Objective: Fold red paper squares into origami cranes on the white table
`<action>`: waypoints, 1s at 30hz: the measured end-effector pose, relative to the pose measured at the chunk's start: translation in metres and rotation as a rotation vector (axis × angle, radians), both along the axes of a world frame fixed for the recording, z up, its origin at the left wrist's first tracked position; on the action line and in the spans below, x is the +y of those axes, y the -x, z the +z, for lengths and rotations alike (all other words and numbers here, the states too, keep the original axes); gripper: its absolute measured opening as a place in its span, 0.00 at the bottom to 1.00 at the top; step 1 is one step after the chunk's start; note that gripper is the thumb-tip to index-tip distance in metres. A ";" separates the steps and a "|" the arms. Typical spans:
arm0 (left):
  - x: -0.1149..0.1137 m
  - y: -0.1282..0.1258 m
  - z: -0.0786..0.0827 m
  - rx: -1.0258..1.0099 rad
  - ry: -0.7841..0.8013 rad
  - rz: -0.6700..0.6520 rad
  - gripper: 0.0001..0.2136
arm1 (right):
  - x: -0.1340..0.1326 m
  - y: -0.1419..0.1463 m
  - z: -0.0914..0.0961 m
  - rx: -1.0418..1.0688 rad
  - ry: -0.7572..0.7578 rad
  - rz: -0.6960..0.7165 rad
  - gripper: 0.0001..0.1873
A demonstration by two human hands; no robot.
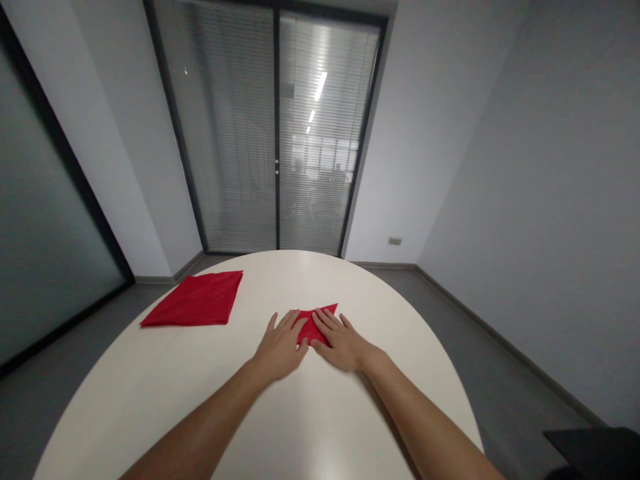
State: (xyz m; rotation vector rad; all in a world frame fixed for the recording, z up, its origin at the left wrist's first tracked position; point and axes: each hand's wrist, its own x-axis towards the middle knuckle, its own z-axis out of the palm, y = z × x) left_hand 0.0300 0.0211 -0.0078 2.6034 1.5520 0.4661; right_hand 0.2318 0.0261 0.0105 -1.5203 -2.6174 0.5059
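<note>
A small folded red cloth (311,328) lies flat on the white round table (300,413), with one pointed corner showing past my fingers at the upper right. My left hand (283,343) rests on its left side, fingers stretched out and a little apart. On the right part of the cloth lies my right hand (343,341), its fingers extended over the fabric. Both hands press from above rather than grip, and they hide the cloth's side edges. Farther left on the tabletop is a larger folded red cloth (200,300), untouched by either hand.
Beyond the table's far edge stand glass doors (277,133) with blinds. Pale walls (525,200) rise on the right, with a wall socket (395,241) low down. A black object (600,450), only partly visible, is at the lower right.
</note>
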 end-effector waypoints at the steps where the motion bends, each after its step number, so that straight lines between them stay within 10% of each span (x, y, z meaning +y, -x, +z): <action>1: 0.000 0.000 0.000 0.005 -0.007 0.022 0.25 | 0.000 0.000 0.000 -0.005 -0.003 0.000 0.42; 30: 0.007 0.002 -0.007 -0.059 -0.014 -0.078 0.22 | 0.011 -0.010 0.003 0.043 -0.204 0.020 0.32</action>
